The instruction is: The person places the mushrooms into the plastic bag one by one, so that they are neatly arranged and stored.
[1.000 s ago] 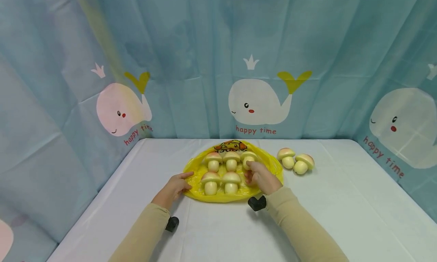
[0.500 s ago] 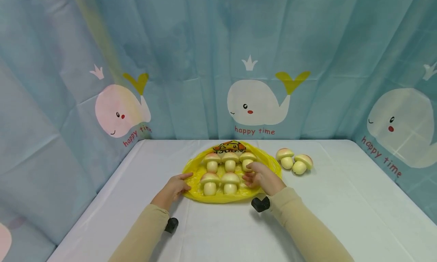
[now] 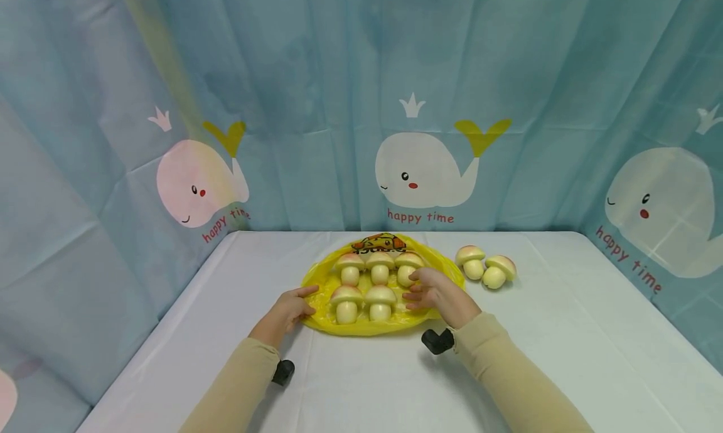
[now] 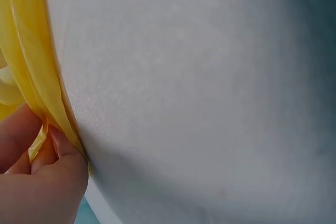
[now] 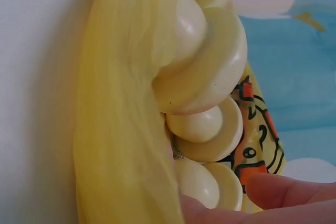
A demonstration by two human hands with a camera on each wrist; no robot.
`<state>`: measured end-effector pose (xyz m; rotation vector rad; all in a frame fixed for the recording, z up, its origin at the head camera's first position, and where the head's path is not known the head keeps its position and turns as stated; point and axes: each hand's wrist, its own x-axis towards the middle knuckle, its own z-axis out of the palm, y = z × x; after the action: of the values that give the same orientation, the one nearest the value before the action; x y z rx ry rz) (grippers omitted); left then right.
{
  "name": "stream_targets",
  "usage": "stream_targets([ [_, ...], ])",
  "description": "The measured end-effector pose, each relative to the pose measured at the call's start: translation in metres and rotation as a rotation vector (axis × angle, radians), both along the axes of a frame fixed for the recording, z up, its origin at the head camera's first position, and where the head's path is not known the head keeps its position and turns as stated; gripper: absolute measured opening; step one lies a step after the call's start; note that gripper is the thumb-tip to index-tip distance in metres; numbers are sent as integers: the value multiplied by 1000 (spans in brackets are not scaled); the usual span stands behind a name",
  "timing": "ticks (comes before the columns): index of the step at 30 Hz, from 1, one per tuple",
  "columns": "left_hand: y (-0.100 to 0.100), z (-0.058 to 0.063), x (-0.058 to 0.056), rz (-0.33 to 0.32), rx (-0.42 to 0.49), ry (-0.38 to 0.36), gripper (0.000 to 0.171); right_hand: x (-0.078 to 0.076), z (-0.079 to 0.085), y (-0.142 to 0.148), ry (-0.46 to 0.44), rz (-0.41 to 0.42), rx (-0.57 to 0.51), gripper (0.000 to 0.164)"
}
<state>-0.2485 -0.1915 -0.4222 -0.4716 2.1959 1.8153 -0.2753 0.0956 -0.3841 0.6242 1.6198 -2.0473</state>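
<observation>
The left hand (image 3: 290, 309) pinches the left rim of the bag (image 3: 323, 298), the yellow plastic folded between thumb and fingers. The right hand (image 3: 443, 295) is over the bag's right side, its fingers loose and apart; fingertips overlap the stem of the back right mushroom (image 3: 404, 274), and whether they touch it I cannot tell. The bag lies on its side, mouth toward the person, with five mushrooms in two rows: three behind, two in front, caps toward the back. A cartoon print (image 3: 380, 242) shows on the bag's far part. Just right of the bag, two loose mushrooms (image 3: 471, 261) lie side by side on the white table (image 3: 361, 383). Tan sleeves (image 3: 240, 383) cover both arms, with a black device (image 3: 283, 372) at each wrist. Behind hangs a blue curtain (image 3: 316, 106) printed with whales (image 3: 420, 169) and "happy time"
</observation>
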Motion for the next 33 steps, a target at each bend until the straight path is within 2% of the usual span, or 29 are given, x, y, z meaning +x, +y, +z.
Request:
stream_targets([
  [3,0,-1,-1,2,3,0,59,4,4,2,4,8,-24,60],
  [7,0,0,0,4,4,6,58,0,2,5,3,13,-35,60],
  [14,0,-2,-2,1,1,9,59,-2,4,6,0,-27,-28,61],
  [19,0,-1,-1,-3,-5,8,59,3,10,8,30,-29,-22,63],
  [22,0,0,0,-2,-6,6,59,7,14,11,56,-13,-31,63],
  [28,-1,-2,-1,-10,7,6,58,15,22,22,121,73,-33,63],
  [33,-1,0,2,-16,3,12,58,21,28,35,167,126,10,65],
])
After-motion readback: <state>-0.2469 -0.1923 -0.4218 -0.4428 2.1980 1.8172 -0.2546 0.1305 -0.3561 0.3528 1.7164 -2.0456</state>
